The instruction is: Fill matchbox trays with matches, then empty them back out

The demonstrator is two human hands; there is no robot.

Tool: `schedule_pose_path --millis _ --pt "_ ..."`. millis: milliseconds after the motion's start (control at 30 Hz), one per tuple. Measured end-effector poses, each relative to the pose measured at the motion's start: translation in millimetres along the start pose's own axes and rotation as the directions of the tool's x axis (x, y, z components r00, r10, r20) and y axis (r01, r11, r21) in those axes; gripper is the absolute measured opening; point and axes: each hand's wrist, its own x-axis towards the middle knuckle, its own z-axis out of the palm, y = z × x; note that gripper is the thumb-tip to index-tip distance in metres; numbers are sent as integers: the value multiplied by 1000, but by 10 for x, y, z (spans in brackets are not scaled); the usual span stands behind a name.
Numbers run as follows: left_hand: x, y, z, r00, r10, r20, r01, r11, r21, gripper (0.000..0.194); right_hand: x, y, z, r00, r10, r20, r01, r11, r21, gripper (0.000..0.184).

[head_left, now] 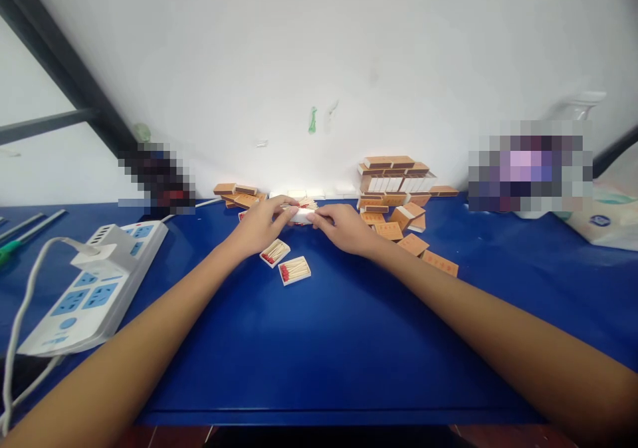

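Observation:
Both my hands meet at the far middle of the blue table [319,341]. My left hand [259,225] and my right hand [341,227] pinch a small white matchbox tray [302,216] from either end. Just in front of my left hand lie two open trays of red-tipped matches [294,270], side by side. Loose matches [308,203] show behind the held tray, near the wall.
A heap and stack of orange matchbox sleeves [396,199] stands right of my hands, some scattered forward. A few more sleeves [236,194] lie at the left by the wall. A white power strip [94,282] with cable sits at the left. A plastic bag [611,219] is far right.

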Motion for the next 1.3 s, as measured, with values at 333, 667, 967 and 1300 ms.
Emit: schedule_pose_path --millis 333,667,967,1300 --pt "98 -48 38 1000 -4 -20 6 997 76 34 113 -32 149 992 8 -126 -20 996 -92 45" --pt "68 -39 60 995 -81 -58 72 989 -132 35 87 -27 146 982 -41 -184 24 995 -97 36" --pt "48 -14 -18 992 -42 -118 18 980 -199 40 48 -86 120 976 -91 -200 71 992 -105 32" --pt "-21 -140 -212 953 67 -297 -36 993 109 26 -69 -103 193 988 -57 -145 50 997 -53 18"
